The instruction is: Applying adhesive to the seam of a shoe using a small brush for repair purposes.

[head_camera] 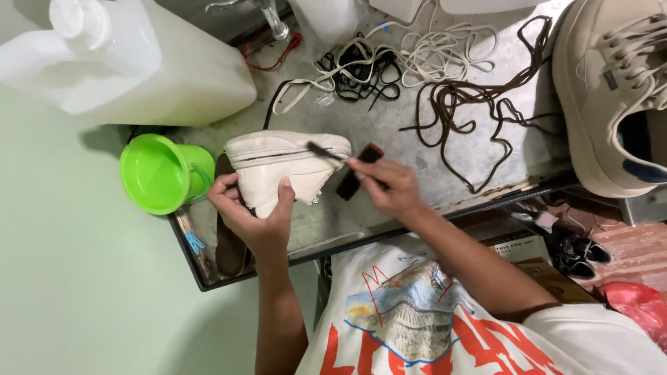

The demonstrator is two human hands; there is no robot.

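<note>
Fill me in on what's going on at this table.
A person is working on a white shoe over a metal tray. The left hand grips the shoe from below, tilted on its side. The right hand holds a thin dark tool with its tip against the shoe's upper edge. A green cup stands to the left, loose laces lie across the tray, and a beige sneaker sits at the right.

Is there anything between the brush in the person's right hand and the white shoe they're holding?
Nothing visible does. The left hand grips the white shoe from below, and the right hand holds a thin brush whose tip already lies against the shoe's upper edge.
</note>
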